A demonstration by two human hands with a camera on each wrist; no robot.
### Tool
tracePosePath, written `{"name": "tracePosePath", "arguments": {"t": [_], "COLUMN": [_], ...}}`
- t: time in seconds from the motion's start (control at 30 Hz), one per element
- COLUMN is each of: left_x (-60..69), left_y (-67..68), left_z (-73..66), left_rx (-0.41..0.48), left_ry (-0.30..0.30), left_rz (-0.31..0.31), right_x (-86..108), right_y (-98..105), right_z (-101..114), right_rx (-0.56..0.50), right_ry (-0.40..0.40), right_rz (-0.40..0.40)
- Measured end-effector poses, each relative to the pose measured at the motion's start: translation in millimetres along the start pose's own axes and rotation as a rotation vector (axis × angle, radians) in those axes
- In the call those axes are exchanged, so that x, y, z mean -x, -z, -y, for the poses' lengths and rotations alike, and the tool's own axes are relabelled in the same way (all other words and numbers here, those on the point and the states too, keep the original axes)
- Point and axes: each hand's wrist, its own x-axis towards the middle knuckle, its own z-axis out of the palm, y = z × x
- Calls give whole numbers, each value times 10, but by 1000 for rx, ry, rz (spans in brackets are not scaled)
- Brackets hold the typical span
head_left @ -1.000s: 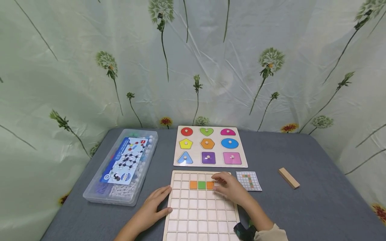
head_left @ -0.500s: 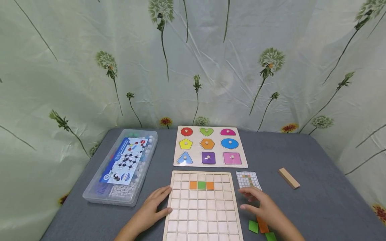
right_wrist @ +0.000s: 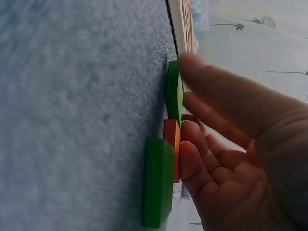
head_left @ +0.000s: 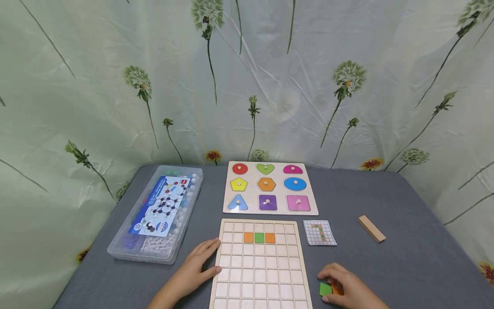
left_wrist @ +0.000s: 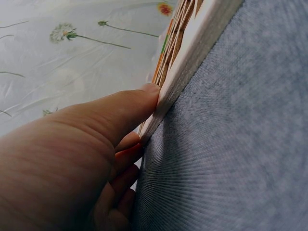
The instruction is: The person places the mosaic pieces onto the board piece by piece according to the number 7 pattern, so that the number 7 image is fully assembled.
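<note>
A wooden grid board (head_left: 259, 277) lies in the middle of the head view, with an orange, a green and another orange square tile (head_left: 259, 237) side by side in one upper row. My left hand (head_left: 194, 266) rests against its left edge with extended fingers; in the left wrist view the thumb (left_wrist: 130, 103) touches the rim. Right of the board, my right hand (head_left: 345, 285) has thumb and fingertips around opposite sides of a loose green square tile (head_left: 325, 289) on the table. In the right wrist view an orange tile (right_wrist: 172, 139) and another green tile (right_wrist: 158, 183) lie beside it.
A small pattern card (head_left: 320, 233) lies right of the board, and a plain wooden block (head_left: 371, 228) farther right. Behind the board sits a knobbed shape puzzle (head_left: 248, 206). A clear plastic box (head_left: 162, 214) with a molecule label stands at left.
My right hand has moved from the right orange tile on the board, back and down to the loose tiles, and closed around a green one. My left hand stays at the board's edge.
</note>
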Motion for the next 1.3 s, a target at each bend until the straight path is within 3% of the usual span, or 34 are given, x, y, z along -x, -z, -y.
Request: {"name": "tracePosePath", "arguments": {"t": [0.23,0.43,0.53,0.67,0.83,1.07,1.3], "left_x": [-1,-5,-3,4,-3,-5,-7], "left_y": [8,7,7,10,19,15,13], "left_z": [-12,-14,-17,-17,-19,-6,12], "left_rx": [5,10,13,17,18,15,4], "left_ry": [4,11,12,15,14,7,10], "left_rz": [5,14,16,18,23,25,28], "right_x": [1,-71,-151,-311,-598,-983,-1151], "right_y": [-27,3,31,51,45,-142,-341], "right_z": [10,152,245,386,571,616,472], "right_rx": [24,15,21,86,82,4,42], "right_ry": [47,-21,47,208,306,261,146], "right_rz": [-13,-51,-115,-232,-284,-325,-249]}}
